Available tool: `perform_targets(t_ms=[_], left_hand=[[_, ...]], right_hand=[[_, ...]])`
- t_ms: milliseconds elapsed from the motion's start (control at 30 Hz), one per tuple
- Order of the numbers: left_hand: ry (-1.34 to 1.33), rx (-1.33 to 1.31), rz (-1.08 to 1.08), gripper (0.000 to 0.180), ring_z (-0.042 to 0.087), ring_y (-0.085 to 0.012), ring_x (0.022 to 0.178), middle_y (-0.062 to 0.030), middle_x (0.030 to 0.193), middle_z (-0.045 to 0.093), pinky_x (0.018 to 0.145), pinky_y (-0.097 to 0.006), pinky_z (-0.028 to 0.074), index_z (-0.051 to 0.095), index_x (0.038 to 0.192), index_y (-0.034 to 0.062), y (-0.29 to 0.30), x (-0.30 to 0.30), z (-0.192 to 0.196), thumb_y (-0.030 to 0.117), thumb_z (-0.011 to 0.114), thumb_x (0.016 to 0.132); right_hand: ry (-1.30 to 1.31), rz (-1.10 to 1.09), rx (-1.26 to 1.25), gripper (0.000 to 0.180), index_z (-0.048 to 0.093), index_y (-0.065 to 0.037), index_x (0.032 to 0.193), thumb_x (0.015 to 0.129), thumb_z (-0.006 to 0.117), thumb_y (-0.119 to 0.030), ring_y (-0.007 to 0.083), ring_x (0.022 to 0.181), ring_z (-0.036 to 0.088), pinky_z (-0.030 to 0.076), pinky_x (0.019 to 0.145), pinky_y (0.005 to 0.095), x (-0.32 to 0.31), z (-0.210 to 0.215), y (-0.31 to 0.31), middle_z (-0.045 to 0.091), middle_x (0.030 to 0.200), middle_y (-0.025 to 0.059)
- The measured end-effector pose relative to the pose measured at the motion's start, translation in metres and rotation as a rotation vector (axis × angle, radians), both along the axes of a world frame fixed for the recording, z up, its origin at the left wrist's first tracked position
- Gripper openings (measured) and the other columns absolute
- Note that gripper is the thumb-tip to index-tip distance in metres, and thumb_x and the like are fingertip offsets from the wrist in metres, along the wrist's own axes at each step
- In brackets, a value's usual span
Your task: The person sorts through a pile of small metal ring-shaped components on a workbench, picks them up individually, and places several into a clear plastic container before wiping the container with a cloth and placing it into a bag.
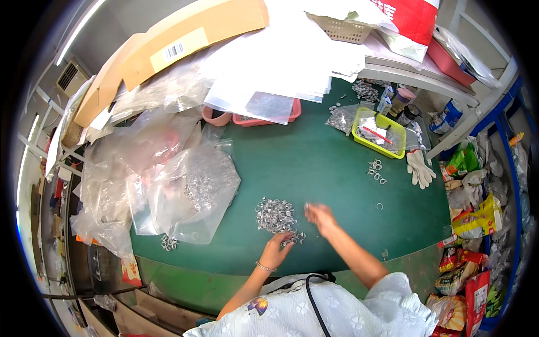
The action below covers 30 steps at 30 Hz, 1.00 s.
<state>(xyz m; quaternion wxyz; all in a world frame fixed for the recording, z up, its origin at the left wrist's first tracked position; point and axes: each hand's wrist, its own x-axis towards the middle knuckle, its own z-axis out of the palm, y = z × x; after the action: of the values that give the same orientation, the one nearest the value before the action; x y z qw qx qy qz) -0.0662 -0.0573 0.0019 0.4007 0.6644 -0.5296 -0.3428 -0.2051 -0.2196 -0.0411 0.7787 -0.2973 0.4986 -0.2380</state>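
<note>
Silvery metal rings (274,214) lie heaped beneath both hands.

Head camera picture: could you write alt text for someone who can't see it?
A person's left hand and right hand work at a pile of small shiny metal rings on a green table. Clear plastic bags lie to the left, a yellow-green tray and a white glove to the right.
</note>
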Motion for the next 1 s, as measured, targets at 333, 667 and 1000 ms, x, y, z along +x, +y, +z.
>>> perform_targets(t_ms=[333, 667, 1000], left_hand=[[0.043, 0.03, 0.146, 0.038, 0.06, -0.026, 0.09, -0.0147, 0.098, 0.059, 0.078, -0.033, 0.048, 0.054, 0.112, 0.0006, 0.026, 0.013, -0.02, 0.008, 0.067, 0.077], [-0.181, -0.003, 0.512, 0.076, 0.029, -0.0406, 0.126, -0.0268, 0.136, 0.028, 0.105, -0.042, 0.026, 0.023, 0.136, -0.0043, 0.021, 0.036, -0.085, 0.017, 0.068, 0.078], [-0.25, -0.102, 0.586, 0.068, 0.024, -0.0425, 0.129, -0.0263, 0.139, 0.026, 0.106, -0.049, 0.019, 0.026, 0.135, -0.0057, -0.036, 0.023, -0.129, 0.019, 0.061, 0.082]], right_hand=[[-0.129, 0.066, -0.51, 0.03, 0.055, 0.0, 0.112, 0.09, 0.054, -0.02, 0.0153, 0.09, 0.059, 0.046, 0.075, 0.0276, 0.127, 0.071, -0.111, 0.062, 0.104, 0.0092], [0.2, 0.121, -0.66, 0.031, 0.051, 0.003, 0.117, 0.089, 0.055, -0.011, 0.0192, 0.107, 0.054, 0.043, 0.09, 0.0308, -0.009, -0.066, 0.05, 0.058, 0.113, 0.0125], [0.194, 0.01, -0.802, 0.038, 0.045, 0.001, 0.127, 0.09, 0.049, -0.01, 0.0234, 0.117, 0.046, 0.036, 0.097, 0.0343, 0.073, -0.082, 0.026, 0.048, 0.128, 0.0155]])
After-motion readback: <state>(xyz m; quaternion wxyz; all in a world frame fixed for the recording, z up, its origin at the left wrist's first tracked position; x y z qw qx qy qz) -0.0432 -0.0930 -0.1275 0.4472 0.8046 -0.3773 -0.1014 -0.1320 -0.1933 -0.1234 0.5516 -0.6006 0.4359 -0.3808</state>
